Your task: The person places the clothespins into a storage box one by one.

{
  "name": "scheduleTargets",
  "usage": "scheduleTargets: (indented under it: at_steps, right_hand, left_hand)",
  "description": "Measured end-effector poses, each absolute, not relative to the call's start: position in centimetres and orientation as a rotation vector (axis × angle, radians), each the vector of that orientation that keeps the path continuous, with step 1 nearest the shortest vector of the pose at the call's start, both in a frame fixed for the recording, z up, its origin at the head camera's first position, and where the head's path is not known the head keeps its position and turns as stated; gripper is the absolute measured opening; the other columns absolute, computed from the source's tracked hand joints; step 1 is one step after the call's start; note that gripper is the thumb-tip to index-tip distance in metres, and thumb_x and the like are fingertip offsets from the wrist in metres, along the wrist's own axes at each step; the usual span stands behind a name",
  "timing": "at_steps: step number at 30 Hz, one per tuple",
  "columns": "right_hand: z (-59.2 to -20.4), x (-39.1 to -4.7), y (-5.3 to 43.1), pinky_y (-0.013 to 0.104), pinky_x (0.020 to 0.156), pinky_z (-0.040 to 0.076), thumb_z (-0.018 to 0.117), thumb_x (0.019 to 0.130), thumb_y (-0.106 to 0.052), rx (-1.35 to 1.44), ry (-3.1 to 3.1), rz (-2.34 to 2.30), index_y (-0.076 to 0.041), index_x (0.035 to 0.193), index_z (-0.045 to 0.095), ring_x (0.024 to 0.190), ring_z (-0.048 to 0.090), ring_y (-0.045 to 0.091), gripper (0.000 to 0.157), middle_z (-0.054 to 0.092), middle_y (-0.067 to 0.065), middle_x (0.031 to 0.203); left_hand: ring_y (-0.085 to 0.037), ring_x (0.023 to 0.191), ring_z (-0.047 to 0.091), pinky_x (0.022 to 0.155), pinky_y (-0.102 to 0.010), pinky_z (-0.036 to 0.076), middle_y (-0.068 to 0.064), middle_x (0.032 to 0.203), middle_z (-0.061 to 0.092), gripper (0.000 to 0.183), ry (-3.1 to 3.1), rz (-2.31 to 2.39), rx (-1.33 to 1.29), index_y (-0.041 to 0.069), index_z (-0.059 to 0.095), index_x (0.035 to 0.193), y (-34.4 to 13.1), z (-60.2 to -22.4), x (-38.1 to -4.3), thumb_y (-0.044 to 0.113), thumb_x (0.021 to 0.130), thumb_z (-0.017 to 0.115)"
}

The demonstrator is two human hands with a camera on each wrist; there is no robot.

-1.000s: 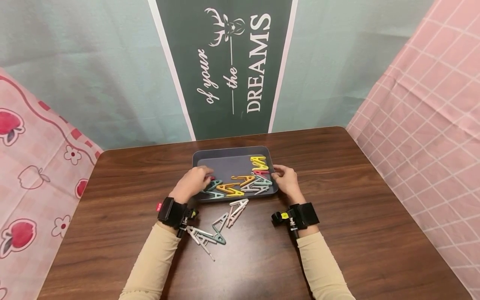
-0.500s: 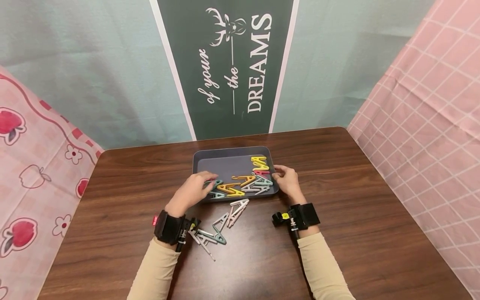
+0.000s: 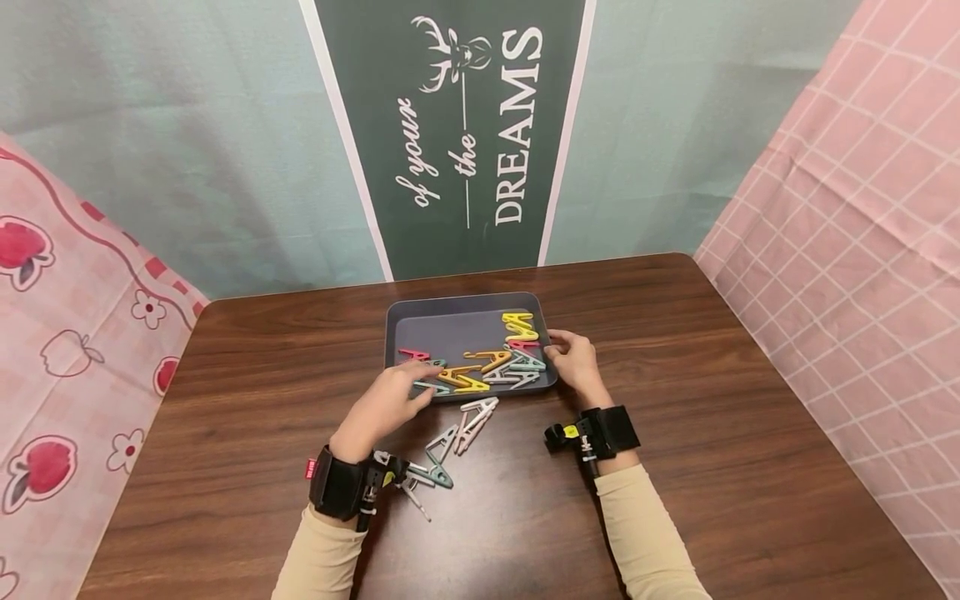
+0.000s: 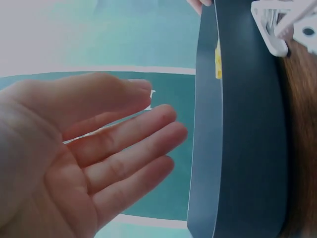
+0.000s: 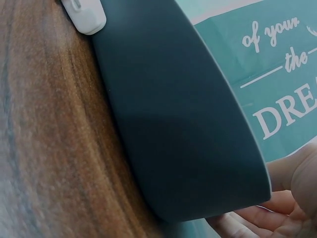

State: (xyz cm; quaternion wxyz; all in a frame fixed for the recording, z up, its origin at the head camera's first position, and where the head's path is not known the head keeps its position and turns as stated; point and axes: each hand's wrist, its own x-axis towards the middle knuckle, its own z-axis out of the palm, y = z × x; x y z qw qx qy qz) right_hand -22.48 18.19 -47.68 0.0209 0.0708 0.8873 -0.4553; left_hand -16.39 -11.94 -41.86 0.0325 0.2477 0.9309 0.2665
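Observation:
A shallow dark grey tray [image 3: 450, 327] on the table holds several plastic clothespins, among them yellow ones [image 3: 519, 327], orange ones [image 3: 491, 360] and a red clothespin [image 3: 413, 355] at the left. My left hand [image 3: 386, 400] hovers over the tray's near left corner, partly hiding the clothespins there. Its fingers [image 4: 124, 163] are spread loosely, and nothing is between them in the left wrist view. My right hand [image 3: 576, 365] holds the tray's right rim, thumb at the rim and fingers along the outer wall; the thumb tip is hidden in the right wrist view.
In front of the tray, more clothespins lie on the wooden table [image 3: 712, 417]: a white one [image 3: 480, 405] near the tray and a green one [image 3: 438, 475] among white ones, partly hidden by the left wrist camera. Patterned curtains [image 3: 637, 125] surround the table.
My left hand has let go of the red clothespin, which now shows lying in the tray's left part. The hand has drawn back toward the near edge. My right hand stays put.

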Motion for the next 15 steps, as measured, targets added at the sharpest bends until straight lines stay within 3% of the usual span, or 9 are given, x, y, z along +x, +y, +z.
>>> scheduleTargets:
  at_steps: [10,15]
  right_hand:
    - [-47.7,-22.5,18.1,0.024,0.075,0.052,0.058,0.093,-0.006,0.229,2.772,-1.400,-0.001,0.130,0.059,0.106,0.067,0.034,0.037,0.068,0.026,0.116]
    - [-47.8,-22.5,18.1,0.025,0.076,0.052,0.058,0.094,-0.007,0.246,2.765,-1.412,-0.002,0.130,0.059,0.107,0.067,0.033,0.037,0.068,0.025,0.116]
  left_hand:
    - [-0.028,0.112,0.065,0.096,-0.043,0.054,-0.014,0.117,0.070,0.029,2.881,0.724,0.752,0.003,0.067,0.119,-10.8,-41.3,-15.1,0.013,0.091,0.064]
    - [-0.018,0.085,0.065,0.075,-0.035,0.055,-0.008,0.097,0.070,0.023,2.893,0.694,0.730,0.004,0.070,0.110,-10.1,-41.3,-14.6,0.012,0.089,0.067]
